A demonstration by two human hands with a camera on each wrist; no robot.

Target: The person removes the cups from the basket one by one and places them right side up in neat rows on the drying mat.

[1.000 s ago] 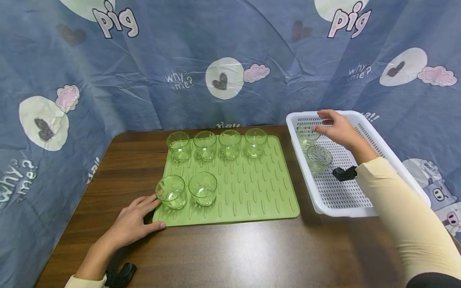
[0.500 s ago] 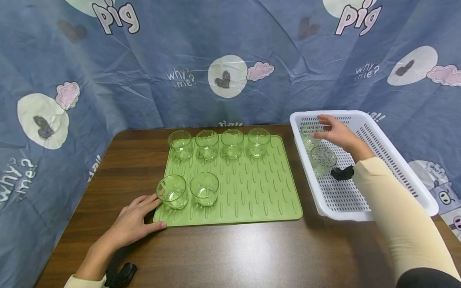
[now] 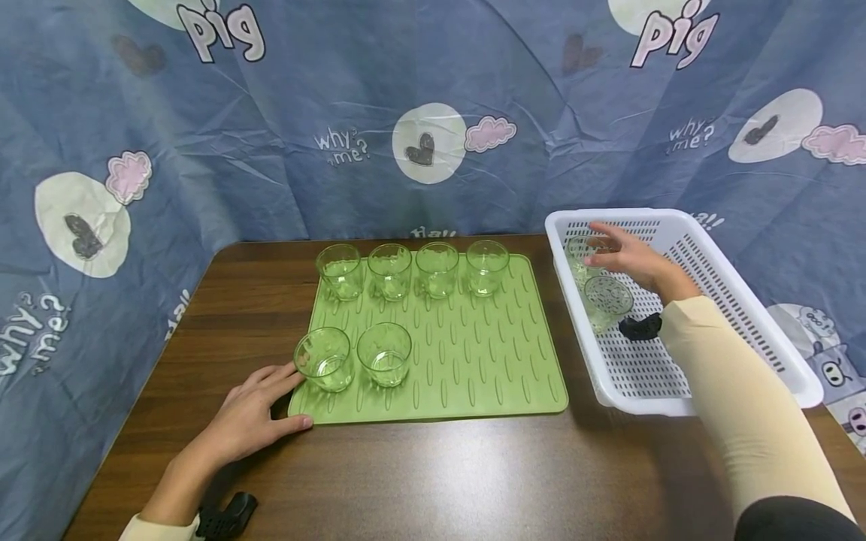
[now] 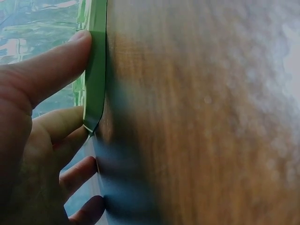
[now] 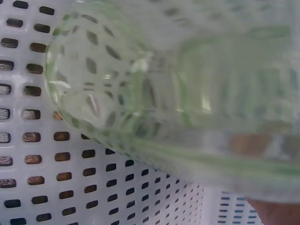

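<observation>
My left hand [image 3: 253,413] lies at the near left corner of the green ribbed mat [image 3: 473,353], thumb on its edge, fingertips beside a clear glass [image 3: 323,364]. In the left wrist view the thumb [image 4: 61,63] touches the mat's edge [image 4: 96,61]. A second glass [image 3: 384,359] stands next to that one, and several more form a row along the mat's back. My right hand [image 3: 632,259] is over the far glass [image 3: 578,259] in the white basket [image 3: 588,368], thumb and fingers apart; contact is unclear. A nearer glass [image 3: 607,297] sits beside it. Blurred glass [image 5: 225,89] fills the right wrist view.
The basket has perforated walls and stands right of the mat on a brown wooden table [image 3: 433,481]. Bare mat shows right of the front pair of glasses. A blue printed cloth [image 3: 271,150] hangs behind the table.
My right hand has lowered slightly toward the far glass in the basket. The view has shifted a little. My left hand and the glasses on the mat stay where they were.
</observation>
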